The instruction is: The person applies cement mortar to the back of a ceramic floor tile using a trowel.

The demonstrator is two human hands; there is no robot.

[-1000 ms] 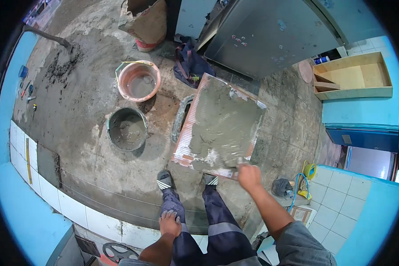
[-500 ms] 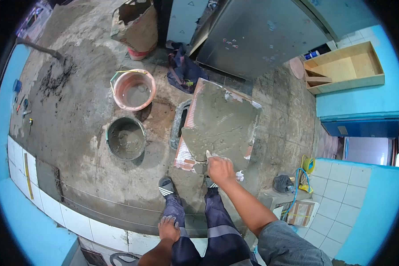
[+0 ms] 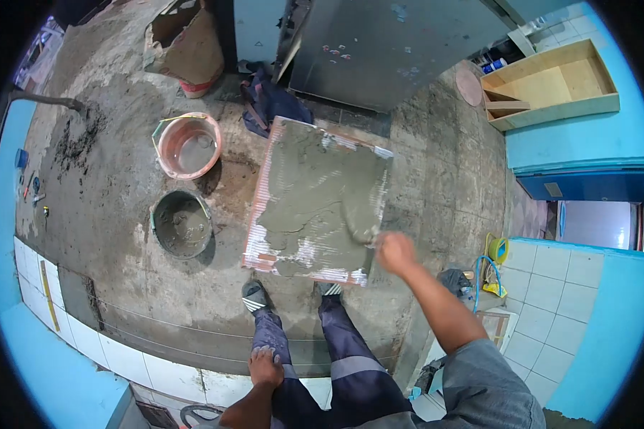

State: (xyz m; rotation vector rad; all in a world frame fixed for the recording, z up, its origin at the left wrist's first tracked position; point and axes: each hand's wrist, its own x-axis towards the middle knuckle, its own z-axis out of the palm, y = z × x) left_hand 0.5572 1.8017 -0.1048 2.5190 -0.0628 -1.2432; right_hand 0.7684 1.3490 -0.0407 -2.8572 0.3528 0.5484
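My right hand (image 3: 396, 252) is closed round the handle of a trowel (image 3: 360, 229) at the right edge of a large tile (image 3: 260, 232). The blade is smeared with mortar and lies against the tile's surface. Grey wet mortar (image 3: 300, 179) covers most of the tile, while ribbed, whitish patches show along its borders. My left hand (image 3: 266, 366) rests on my left knee with its fingers spread, holding nothing.
Left of the tile stand a pinkish bucket (image 3: 163, 159) and a dark bucket (image 3: 154, 227) with mortar in it. Behind them is a torn paper sack (image 3: 193, 57). Strings (image 3: 193, 324) stretch low across the floor before my feet. A wooden box (image 3: 551, 120) sits at right.
My right hand has swept the trowel rightward from the tile's near left part to its right edge. Mortar by the near edge is spread thinner. My left hand stays on the knee.
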